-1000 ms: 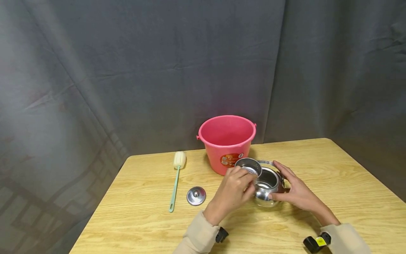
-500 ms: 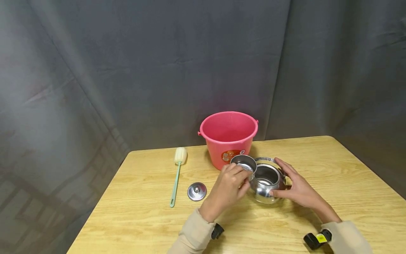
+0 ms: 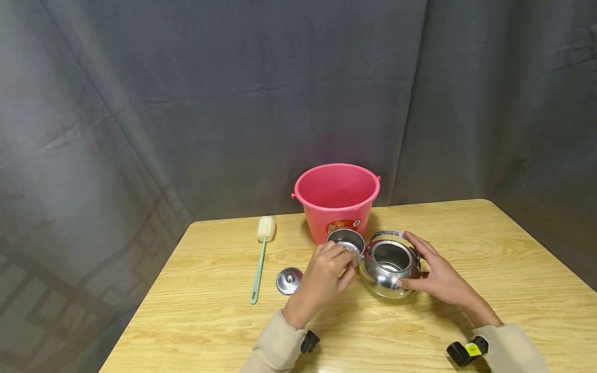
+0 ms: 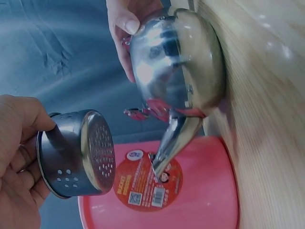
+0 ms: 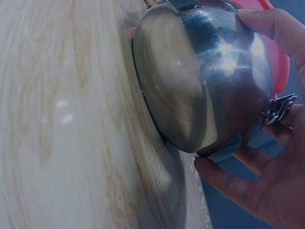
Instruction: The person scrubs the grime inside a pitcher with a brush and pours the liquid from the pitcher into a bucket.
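My left hand (image 3: 325, 274) pinches the rim of a metal tea strainer (image 4: 78, 155) with a perforated base. The strainer is in the air, just left of a shiny steel teapot (image 3: 380, 282). The teapot stands upright on the table with its mouth uncovered. My right hand (image 3: 438, 277) grips the teapot's right side, thumb in front and fingers behind, as the right wrist view also shows. In the left wrist view the teapot's spout (image 4: 174, 143) points toward the bucket. The teapot's round lid (image 3: 288, 281) lies knob up on the table, left of my left hand.
A pink bucket (image 3: 314, 220) stands at the back of the wooden table (image 3: 200, 321), behind the strainer and teapot. A sponge brush (image 3: 258, 269) with a green handle lies left of the lid. A grey curtain (image 3: 233, 103) hangs behind the table.
My left hand has carried the strainer leftward, away from the teapot's mouth. My right hand stays on the teapot. The head view has shifted slightly.
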Available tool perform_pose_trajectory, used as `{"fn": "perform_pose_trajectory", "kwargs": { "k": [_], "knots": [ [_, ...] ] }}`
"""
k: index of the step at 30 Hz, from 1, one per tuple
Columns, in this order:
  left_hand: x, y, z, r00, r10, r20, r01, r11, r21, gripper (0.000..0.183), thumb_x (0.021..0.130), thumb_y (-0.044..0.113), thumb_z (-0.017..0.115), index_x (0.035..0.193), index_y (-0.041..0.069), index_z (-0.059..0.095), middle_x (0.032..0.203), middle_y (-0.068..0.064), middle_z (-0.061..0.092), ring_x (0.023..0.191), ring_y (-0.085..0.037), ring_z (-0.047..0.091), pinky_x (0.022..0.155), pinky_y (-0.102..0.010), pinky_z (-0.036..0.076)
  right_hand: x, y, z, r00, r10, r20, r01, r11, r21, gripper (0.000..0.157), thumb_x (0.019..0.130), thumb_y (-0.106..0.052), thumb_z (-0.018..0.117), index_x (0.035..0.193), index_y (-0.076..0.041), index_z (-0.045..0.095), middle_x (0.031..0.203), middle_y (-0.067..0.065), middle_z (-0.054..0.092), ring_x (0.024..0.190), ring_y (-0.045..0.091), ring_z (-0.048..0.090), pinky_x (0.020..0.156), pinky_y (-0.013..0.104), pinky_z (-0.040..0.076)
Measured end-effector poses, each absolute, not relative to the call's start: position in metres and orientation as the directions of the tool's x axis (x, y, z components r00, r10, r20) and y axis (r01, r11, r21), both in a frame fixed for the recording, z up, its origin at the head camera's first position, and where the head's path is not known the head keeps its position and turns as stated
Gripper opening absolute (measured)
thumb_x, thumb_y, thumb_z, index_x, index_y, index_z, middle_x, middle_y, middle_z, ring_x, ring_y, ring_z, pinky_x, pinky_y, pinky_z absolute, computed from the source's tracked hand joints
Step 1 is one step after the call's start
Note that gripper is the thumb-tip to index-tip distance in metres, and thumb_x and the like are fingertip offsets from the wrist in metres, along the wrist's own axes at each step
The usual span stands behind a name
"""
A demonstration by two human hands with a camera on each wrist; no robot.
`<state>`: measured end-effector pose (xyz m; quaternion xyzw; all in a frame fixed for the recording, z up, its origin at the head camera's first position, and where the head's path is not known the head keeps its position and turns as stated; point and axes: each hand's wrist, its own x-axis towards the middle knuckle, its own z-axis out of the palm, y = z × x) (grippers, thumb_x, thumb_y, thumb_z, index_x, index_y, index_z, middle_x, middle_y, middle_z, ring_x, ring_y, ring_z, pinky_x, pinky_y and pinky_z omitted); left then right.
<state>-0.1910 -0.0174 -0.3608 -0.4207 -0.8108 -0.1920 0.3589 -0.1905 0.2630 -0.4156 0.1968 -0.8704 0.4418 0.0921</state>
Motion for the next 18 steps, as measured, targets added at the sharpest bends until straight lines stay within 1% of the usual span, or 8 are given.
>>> {"fn": "perform_pose_trajectory", "kwargs": {
  "k": [3,8,14,18],
  "knots": [
    [-0.191,-0.0212,-0.362,-0.397,0.537,0.745,0.818,0.574,0.023,0.013,0.078,0.003,0.069,0.089,0.009,0.073,0.087,0.003,0.067,0.082,-0.014,0.055,0.078,-0.029,0.044,-0.1902,0.2632,-0.4159,-0.907,-0.259,0.332,-0.421,0.533,-0.734,0.107,0.071,-0.021,0.087,0.155,-0.018,0.021,0.152,0.023,0.024,0.128,0.051,0.033,0.09,0.076,0.028],
    [-0.1912,-0.024,-0.364,-0.397,0.536,0.745,0.818,0.575,0.022,0.013,0.079,0.003,0.068,0.089,0.009,0.072,0.086,0.003,0.067,0.082,-0.013,0.056,0.077,-0.028,0.044,-0.1894,0.2625,-0.416,-0.91,-0.259,0.325,-0.415,0.538,-0.734,0.107,0.071,-0.022,0.087,0.155,-0.018,0.021,0.152,0.023,0.024,0.128,0.051,0.033,0.089,0.076,0.028],
    [-0.1904,-0.0258,-0.3646,-0.391,0.548,0.739,0.822,0.57,0.012,0.012,0.079,0.004,0.069,0.089,0.009,0.073,0.087,0.003,0.067,0.081,-0.013,0.054,0.076,-0.028,0.044,-0.1901,0.2626,-0.4172,-0.911,-0.26,0.319,-0.411,0.538,-0.736,0.107,0.071,-0.023,0.087,0.155,-0.017,0.02,0.152,0.024,0.023,0.128,0.052,0.033,0.089,0.076,0.029],
    [-0.1907,-0.027,-0.3638,-0.38,0.562,0.735,0.821,0.571,-0.012,0.013,0.079,0.004,0.069,0.09,0.008,0.073,0.087,0.002,0.067,0.081,-0.015,0.054,0.076,-0.029,0.043,-0.1909,0.2633,-0.4156,-0.911,-0.259,0.322,-0.413,0.542,-0.732,0.107,0.071,-0.023,0.087,0.155,-0.016,0.02,0.153,0.024,0.022,0.127,0.053,0.034,0.087,0.074,0.033]
  ]
}}
